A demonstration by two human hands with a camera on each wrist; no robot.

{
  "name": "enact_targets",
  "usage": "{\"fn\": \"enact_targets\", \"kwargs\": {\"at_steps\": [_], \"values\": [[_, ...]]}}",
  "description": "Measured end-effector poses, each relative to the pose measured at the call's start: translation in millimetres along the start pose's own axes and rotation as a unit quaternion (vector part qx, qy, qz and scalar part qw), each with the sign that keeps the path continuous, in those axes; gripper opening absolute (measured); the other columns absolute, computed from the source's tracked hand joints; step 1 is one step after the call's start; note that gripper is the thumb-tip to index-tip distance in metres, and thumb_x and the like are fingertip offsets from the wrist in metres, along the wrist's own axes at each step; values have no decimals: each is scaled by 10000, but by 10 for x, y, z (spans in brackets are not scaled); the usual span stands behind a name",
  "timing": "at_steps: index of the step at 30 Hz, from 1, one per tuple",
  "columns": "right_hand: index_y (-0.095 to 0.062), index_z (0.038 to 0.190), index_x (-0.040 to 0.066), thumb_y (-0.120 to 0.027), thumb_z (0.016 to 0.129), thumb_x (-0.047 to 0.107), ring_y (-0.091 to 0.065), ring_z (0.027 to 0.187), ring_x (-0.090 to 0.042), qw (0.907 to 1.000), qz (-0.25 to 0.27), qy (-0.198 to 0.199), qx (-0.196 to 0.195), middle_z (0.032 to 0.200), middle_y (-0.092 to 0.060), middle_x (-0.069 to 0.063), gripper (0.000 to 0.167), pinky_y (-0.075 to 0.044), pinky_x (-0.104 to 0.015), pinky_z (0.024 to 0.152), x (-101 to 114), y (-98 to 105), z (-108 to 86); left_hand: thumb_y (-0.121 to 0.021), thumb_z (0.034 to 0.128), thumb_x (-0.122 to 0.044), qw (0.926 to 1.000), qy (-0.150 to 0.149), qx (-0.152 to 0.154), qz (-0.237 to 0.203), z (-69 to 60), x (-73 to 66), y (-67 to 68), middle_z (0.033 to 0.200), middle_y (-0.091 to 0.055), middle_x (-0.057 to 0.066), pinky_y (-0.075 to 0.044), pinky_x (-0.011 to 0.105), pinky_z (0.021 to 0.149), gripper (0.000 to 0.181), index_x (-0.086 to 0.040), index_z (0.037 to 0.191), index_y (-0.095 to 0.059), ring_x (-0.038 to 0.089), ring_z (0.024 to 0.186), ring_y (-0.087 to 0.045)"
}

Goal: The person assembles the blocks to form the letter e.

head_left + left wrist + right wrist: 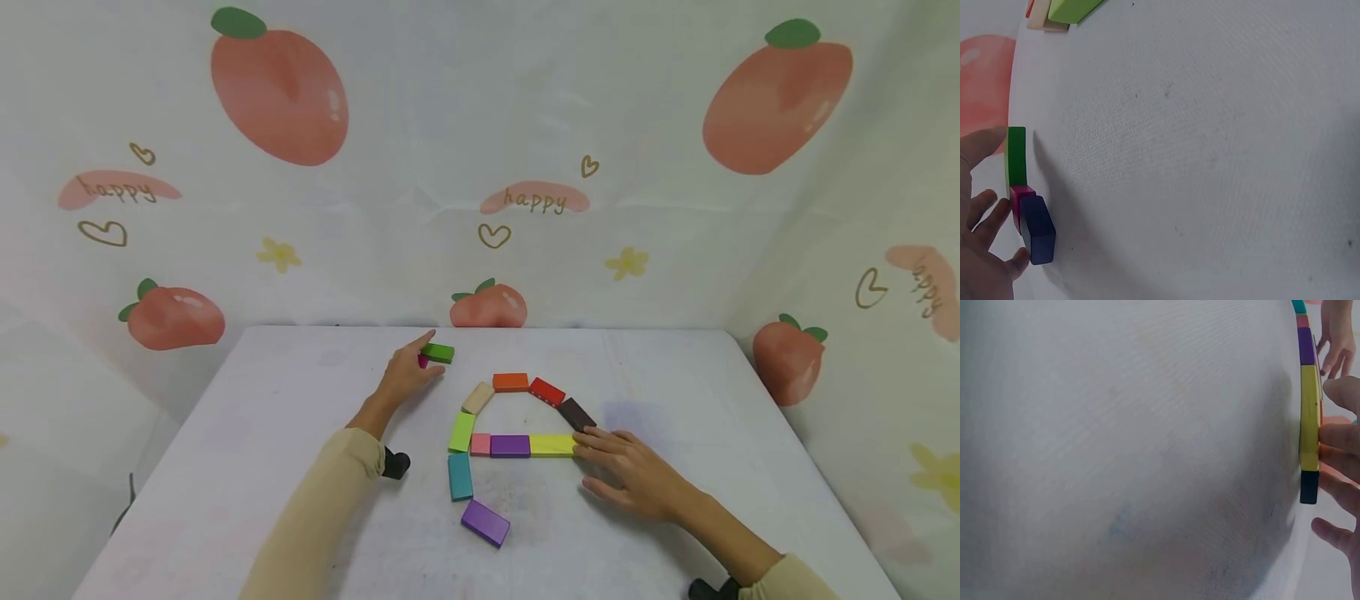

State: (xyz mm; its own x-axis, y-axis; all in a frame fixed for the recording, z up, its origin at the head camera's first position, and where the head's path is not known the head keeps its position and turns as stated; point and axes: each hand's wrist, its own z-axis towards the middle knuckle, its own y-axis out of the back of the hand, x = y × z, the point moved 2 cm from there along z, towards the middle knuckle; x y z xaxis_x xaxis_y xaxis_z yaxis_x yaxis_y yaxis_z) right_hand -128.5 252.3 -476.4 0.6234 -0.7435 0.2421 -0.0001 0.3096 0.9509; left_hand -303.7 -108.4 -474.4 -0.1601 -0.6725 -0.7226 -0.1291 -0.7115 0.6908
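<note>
My left hand (408,371) is at the far side of the table, fingers spread around a small cluster of blocks. There a green block (438,353), a magenta block (1021,203) and a dark blue block (1039,231) stand side by side; its thumb is near the green one, other fingers near the dark blue one. My right hand (630,471) lies with loosely extended fingers by the yellow block (551,446), fingertips at its right end and beside the dark brown block (577,414). Part of the yellow block's right end is hidden under them.
Blocks form an arch: purple (486,523), teal (461,477), light green (462,432), beige (477,397), orange (511,382) and red (547,391). A pink block (481,444) and another purple block (510,447) line up with the yellow one. A patterned cloth (420,242) hangs behind.
</note>
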Motion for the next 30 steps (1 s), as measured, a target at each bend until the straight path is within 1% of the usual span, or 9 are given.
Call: {"fn": "enact_targets", "kwargs": {"at_steps": [4,8,10,14,17,20,22,26,30], "values": [[-654,1327,136,-728,893,363,-516,1327,-262,10000,5,8,-8,1415,-583,-28,495,-444,-567,1020,3,-5,-8,-734,896,-121,10000,-37,35,-9,5,-33,-15,1511,-439,203,-330,499,1140,732,-85,1535,-379,351,1371,-430],[-653,1329,138,-728,893,362,-515,1327,-263,10000,-23,23,-33,1417,-581,-27,496,-445,-564,1020,4,-4,-12,-743,882,-86,9997,-176,29,146,25,-50,-37,1410,-538,216,-420,489,1054,719,-69,1517,-408,318,1172,-526],[-652,1330,141,-725,896,365,-516,1327,-264,10000,-35,17,-25,1417,-581,-28,494,-447,-564,1018,3,-4,-11,-744,877,-70,9993,-235,20,299,38,-53,-51,1329,-589,209,-456,467,964,707,-67,1508,-424,298,1039,-527],[-654,1329,142,-722,898,367,-520,1324,-269,10000,-12,-11,1,1414,-583,-34,491,-455,-571,1007,-1,-2,-4,-725,866,-20,9983,-338,-63,480,60,-48,-69,1241,-637,183,-470,433,850,682,-57,1489,-451,270,916,-537],[-657,1325,144,-719,898,372,-524,1320,-268,10000,-38,-39,30,1411,-586,-31,488,-458,-570,1004,-2,-4,0,-717,857,-1,9970,-446,-174,603,57,-49,-75,1231,-666,176,-457,488,915,666,-46,1473,-467,284,928,-570],[-660,1321,144,-719,897,373,-527,1316,-266,10000,-67,-56,48,1408,-589,-28,485,-458,-567,1005,-1,-9,-1,-728,854,-15,9959,-470,-287,720,41,-57,-83,1198,-692,168,-372,583,1017,658,-51,1463,-480,315,989,-592],[-660,1321,143,-720,897,373,-527,1316,-267,9999,-70,-56,50,1408,-588,-28,486,-459,-567,1003,-1,-11,-2,-730,860,-31,9956,-405,-353,767,28,-61,-93,1185,-700,159,-310,610,1063,654,-67,1464,-481,325,1041,-589],[-657,1325,142,-723,896,372,-522,1321,-266,10000,-65,-41,25,1413,-584,-28,491,-460,-564,1004,0,-10,-5,-710,865,-26,9956,-352,-493,711,13,-75,-112,1177,-699,169,-285,596,1099,647,-65,1465,-471,325,1045,-606],[-652,1331,141,-717,901,376,-516,1326,-268,10000,-52,-26,36,1420,-579,-30,495,-458,-565,1005,-2,-6,-1,-688,874,-8,9973,-259,-514,458,-4,-83,-128,1193,-688,175,-349,540,1085,648,-77,1473,-452,318,1050,-609]]}}
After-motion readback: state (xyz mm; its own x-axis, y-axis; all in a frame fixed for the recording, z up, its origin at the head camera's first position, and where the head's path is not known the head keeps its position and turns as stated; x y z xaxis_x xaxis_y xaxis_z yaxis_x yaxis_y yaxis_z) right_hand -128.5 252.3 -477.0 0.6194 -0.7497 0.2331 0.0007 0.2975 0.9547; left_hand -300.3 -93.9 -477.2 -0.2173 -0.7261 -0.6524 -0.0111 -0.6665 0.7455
